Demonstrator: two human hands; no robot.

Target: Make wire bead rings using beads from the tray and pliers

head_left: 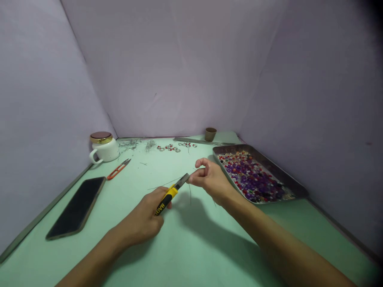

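Note:
My left hand [143, 219] is closed round the yellow-and-black handles of a pair of pliers [172, 192], held just above the green table. The pliers' jaws point up and right to my right hand [209, 177]. That hand pinches a thin wire [167, 184] between thumb and fingers, right at the jaw tips. The wire trails left over the table, and a short end hangs down below the jaws.
A metal tray [291, 181] of purple, red and mixed beads lies to the right. A dark phone [77, 207] lies at the left, with orange thread snips [118, 169] and a white lidded mug [104, 148] beyond. Finished bead pieces [169, 148], wire bits and a small brown cup [210, 134] sit at the back.

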